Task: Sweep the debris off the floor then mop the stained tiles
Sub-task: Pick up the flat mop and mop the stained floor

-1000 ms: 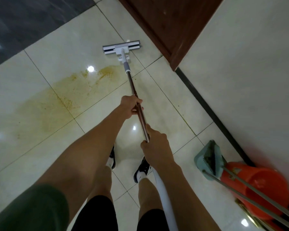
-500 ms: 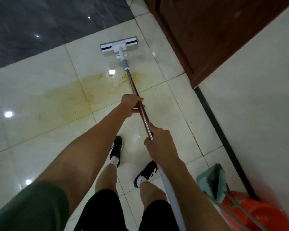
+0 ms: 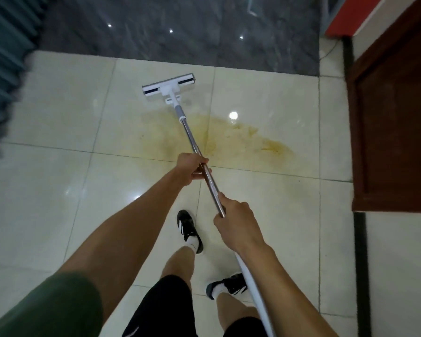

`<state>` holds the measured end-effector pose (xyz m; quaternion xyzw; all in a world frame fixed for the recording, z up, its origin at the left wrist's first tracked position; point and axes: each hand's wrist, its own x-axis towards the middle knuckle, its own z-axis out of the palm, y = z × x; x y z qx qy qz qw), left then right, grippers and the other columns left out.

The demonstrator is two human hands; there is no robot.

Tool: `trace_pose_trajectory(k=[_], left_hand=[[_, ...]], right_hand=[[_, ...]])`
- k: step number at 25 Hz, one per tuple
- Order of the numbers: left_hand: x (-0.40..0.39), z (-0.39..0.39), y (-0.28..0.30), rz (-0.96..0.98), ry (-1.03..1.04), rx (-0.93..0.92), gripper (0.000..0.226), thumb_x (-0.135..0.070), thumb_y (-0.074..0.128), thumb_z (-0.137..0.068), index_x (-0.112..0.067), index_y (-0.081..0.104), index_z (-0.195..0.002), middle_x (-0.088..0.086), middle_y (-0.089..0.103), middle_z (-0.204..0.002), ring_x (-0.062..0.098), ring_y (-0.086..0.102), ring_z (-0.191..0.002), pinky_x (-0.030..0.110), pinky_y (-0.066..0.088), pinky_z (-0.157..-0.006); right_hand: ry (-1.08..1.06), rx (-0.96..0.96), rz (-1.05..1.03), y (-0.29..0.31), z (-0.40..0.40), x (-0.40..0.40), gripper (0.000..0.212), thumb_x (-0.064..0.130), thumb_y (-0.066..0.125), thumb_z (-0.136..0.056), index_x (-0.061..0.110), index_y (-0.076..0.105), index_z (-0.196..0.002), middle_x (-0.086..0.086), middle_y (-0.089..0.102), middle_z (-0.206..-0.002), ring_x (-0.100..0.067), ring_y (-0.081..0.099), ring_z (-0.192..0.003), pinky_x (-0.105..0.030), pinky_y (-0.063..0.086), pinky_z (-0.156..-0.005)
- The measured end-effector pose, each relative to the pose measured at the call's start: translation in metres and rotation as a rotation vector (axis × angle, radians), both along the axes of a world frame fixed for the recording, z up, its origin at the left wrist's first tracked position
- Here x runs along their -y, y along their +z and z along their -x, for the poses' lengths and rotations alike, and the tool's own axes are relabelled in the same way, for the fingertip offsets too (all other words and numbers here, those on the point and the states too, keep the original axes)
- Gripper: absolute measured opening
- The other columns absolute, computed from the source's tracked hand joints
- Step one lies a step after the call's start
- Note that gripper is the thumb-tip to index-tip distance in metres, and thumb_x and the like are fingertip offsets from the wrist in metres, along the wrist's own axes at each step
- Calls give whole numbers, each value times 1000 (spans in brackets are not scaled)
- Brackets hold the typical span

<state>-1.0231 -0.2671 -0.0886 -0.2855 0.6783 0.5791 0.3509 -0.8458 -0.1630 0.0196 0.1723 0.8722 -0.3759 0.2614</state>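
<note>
Nearest the camera, the person's two legs in black shorts stand on the pale tiles (image 3: 58, 190), black-and-white shoes (image 3: 188, 229) pointing toward the stain. The mop (image 3: 192, 139) runs from beside the right hip up and away across the floor. Its white lower handle passes under the right forearm, and the right hand (image 3: 236, 224) is curled tight around the shaft where the white part meets the metal tube. Further along the same tube, on the stain's near side, the left hand (image 3: 191, 170) wraps the shaft with fingers closed around it, thumb on top. Beyond that hand the metal tube crosses over the yellow-brown stain (image 3: 241, 142), which spreads across several tiles, mostly to the right of the shaft. The flat white mop head (image 3: 168, 85) lies on the floor just past the stain's far edge. Behind it the tiling turns to dark stone (image 3: 180, 32), and a brown wooden door (image 3: 394, 117) stands to the stain's right.
</note>
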Motion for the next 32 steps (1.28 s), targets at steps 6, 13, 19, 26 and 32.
trace_pose_trajectory(k=[6, 13, 19, 26, 32], left_hand=[[157, 79, -8, 4, 254, 40, 14, 5, 69, -85, 7, 60, -95, 16, 64, -71, 31, 72, -62, 39, 59, -53], [294, 136, -42, -4, 523, 67, 15, 1, 70, -88, 6, 61, -99, 14, 65, -74, 29, 72, -62, 39, 60, -54], [336, 159, -79, -13, 611, 102, 12, -3, 64, -94, 6, 61, -101, 16, 65, -82, 29, 71, -68, 38, 59, -54], [298, 168, -88, 28, 457, 132, 10, -2, 57, -98, 6, 55, -104, 15, 61, -85, 31, 69, -73, 47, 61, -68], [188, 136, -90, 106, 258, 175, 14, -4, 58, -98, 7, 53, -105, 20, 65, -89, 31, 73, -73, 38, 60, -52]], right_hand=[[276, 27, -25, -8, 119, 110, 51, 12, 49, -90, 27, 50, -139, -3, 59, -76, -18, 56, -57, -29, 51, -54], [557, 35, -85, -38, 227, 214, 43, 17, 48, -94, 25, 50, -137, -4, 56, -78, -19, 54, -58, -26, 38, -47], [705, -32, -191, -62, 270, 255, 44, 20, 50, -98, 26, 48, -141, -2, 54, -76, -24, 54, -63, -31, 43, -57], [564, 41, -123, -73, 257, 222, 49, 21, 49, -99, 33, 42, -146, -1, 60, -86, -20, 58, -66, -29, 46, -58], [395, 127, -57, -74, 202, 120, 53, 26, 48, -102, 35, 33, -153, -4, 64, -101, -20, 65, -83, -37, 58, -77]])
